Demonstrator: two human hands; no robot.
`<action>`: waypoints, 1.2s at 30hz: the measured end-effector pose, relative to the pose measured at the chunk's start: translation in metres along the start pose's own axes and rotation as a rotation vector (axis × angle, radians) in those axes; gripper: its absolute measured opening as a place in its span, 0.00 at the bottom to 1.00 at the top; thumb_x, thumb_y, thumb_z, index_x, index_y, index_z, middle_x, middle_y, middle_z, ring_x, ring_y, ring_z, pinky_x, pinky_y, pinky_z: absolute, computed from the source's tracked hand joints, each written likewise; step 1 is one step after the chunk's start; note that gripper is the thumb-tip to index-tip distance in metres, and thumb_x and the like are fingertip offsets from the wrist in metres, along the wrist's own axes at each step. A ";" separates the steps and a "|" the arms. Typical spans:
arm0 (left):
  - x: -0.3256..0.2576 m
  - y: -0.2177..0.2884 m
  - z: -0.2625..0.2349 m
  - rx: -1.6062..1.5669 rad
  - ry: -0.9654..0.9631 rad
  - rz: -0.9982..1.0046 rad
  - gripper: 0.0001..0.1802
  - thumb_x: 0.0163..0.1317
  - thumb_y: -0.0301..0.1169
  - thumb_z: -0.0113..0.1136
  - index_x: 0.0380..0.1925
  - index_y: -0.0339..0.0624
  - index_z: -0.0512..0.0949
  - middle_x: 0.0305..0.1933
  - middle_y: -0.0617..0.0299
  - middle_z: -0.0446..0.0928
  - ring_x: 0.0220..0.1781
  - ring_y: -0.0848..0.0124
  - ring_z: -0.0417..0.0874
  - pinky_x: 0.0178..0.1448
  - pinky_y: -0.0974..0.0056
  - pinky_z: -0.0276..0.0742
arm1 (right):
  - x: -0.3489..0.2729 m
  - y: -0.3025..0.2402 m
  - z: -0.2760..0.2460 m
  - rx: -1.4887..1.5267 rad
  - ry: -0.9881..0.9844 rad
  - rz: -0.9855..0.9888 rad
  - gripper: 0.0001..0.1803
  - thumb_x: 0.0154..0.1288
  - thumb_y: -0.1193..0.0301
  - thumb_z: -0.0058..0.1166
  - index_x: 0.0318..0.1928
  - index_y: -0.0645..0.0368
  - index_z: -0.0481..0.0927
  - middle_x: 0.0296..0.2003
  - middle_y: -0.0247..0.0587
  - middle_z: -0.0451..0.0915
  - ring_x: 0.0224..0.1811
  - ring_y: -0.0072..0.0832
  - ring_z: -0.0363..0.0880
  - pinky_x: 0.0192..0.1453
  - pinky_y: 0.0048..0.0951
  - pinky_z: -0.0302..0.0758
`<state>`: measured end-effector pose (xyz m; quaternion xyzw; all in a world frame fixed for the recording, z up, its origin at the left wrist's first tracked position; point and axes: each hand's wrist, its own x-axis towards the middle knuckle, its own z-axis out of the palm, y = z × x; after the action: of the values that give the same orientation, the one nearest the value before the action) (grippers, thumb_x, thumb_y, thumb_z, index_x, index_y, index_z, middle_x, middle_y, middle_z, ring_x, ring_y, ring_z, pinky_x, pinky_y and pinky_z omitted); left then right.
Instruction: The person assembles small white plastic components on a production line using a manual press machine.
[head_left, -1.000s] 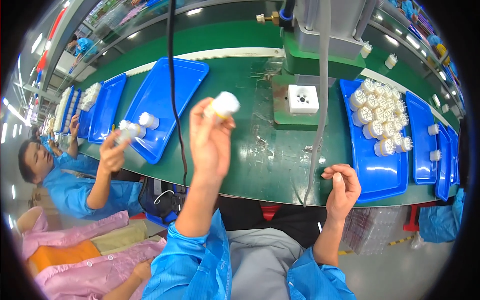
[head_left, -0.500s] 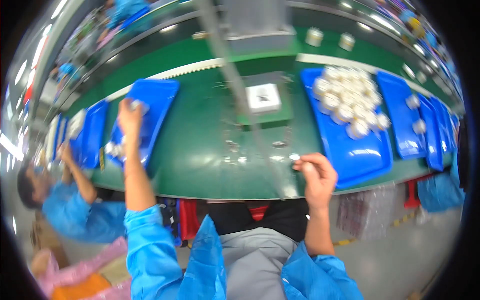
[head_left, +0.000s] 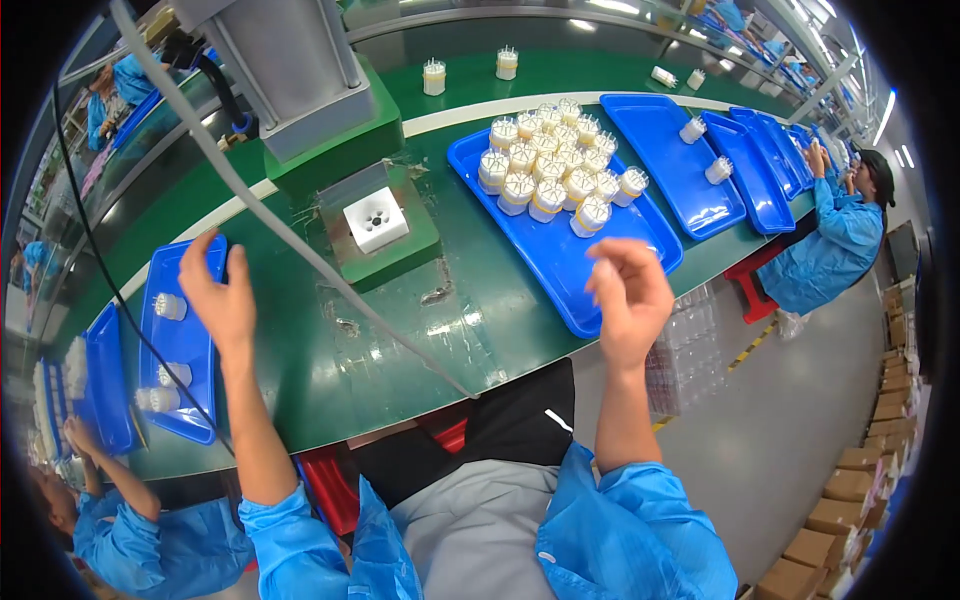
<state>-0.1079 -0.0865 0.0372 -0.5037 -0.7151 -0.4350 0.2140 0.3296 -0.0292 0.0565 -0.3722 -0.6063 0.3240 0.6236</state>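
Observation:
My left hand (head_left: 222, 300) is open, its thumb and fingers spread, over the right edge of the left blue tray (head_left: 190, 345). Three white cylindrical parts, such as the white part (head_left: 170, 306), lie in that tray. My right hand (head_left: 632, 305) hovers above the near end of the right blue tray (head_left: 570, 290), fingers loosely bent and apart, with nothing visible in them. A cluster of white cylinders with thin prongs on top (head_left: 550, 165) fills that tray's far half. Between the trays, a white square block with holes (head_left: 377, 219) sits on a green press base (head_left: 390, 262).
A grey press column (head_left: 285, 75) rises behind the block. A grey hose (head_left: 290, 240) and a black cable (head_left: 120, 290) cross the view. More blue trays (head_left: 680, 190) stand to the right. Co-workers (head_left: 825, 235) sit on both sides. Loose white parts (head_left: 434, 78) stand on the far green strip.
My view has swung to the right. My left hand has come off the parts in the left tray and opened. The right hand has moved from the bare tabletop to over the right tray.

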 end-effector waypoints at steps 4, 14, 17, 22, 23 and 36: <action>-0.018 0.038 0.020 -0.236 -0.081 -0.123 0.20 0.60 0.30 0.67 0.53 0.40 0.79 0.54 0.54 0.78 0.57 0.57 0.76 0.65 0.56 0.70 | 0.044 0.031 -0.010 -0.535 0.058 0.015 0.23 0.56 0.76 0.67 0.53 0.63 0.79 0.45 0.43 0.80 0.32 0.26 0.79 0.38 0.28 0.76; -0.035 0.052 0.017 -0.378 -0.153 -0.154 0.18 0.58 0.26 0.65 0.49 0.38 0.79 0.52 0.53 0.78 0.54 0.57 0.77 0.61 0.56 0.72 | 0.055 0.052 -0.005 -0.785 -0.069 0.211 0.32 0.51 0.65 0.72 0.57 0.65 0.79 0.39 0.47 0.83 0.31 0.31 0.81 0.40 0.34 0.77; -0.034 0.072 0.008 -0.465 -0.142 -0.083 0.19 0.55 0.25 0.65 0.49 0.36 0.79 0.51 0.52 0.78 0.52 0.58 0.78 0.59 0.57 0.74 | 0.047 0.016 0.014 -0.412 -0.112 0.171 0.26 0.55 0.67 0.73 0.52 0.66 0.80 0.37 0.41 0.84 0.36 0.24 0.83 0.42 0.29 0.80; -0.065 0.120 -0.016 -0.754 -0.476 0.076 0.35 0.48 0.28 0.75 0.59 0.37 0.75 0.55 0.51 0.77 0.50 0.60 0.80 0.55 0.59 0.77 | 0.025 -0.010 0.095 0.096 -0.768 0.514 0.23 0.58 0.73 0.73 0.51 0.64 0.76 0.44 0.40 0.84 0.41 0.23 0.84 0.44 0.26 0.83; -0.073 0.135 -0.014 -0.757 -0.502 0.077 0.35 0.49 0.27 0.74 0.60 0.37 0.75 0.55 0.51 0.77 0.50 0.60 0.81 0.55 0.59 0.78 | 0.016 -0.004 0.102 0.126 -0.804 0.560 0.24 0.58 0.73 0.73 0.51 0.64 0.76 0.44 0.40 0.84 0.41 0.23 0.84 0.43 0.27 0.83; -0.138 0.094 -0.025 -0.955 -0.350 -0.620 0.28 0.61 0.20 0.66 0.60 0.30 0.69 0.53 0.54 0.79 0.51 0.70 0.82 0.55 0.66 0.78 | 0.305 0.098 0.193 -0.958 -0.578 -0.203 0.32 0.53 0.49 0.66 0.58 0.46 0.82 0.57 0.48 0.80 0.58 0.47 0.80 0.62 0.47 0.77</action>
<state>0.0292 -0.1704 -0.0146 -0.3764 -0.5786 -0.6610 -0.2943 0.1580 0.2955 0.1276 -0.4497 -0.8643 0.0398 0.2218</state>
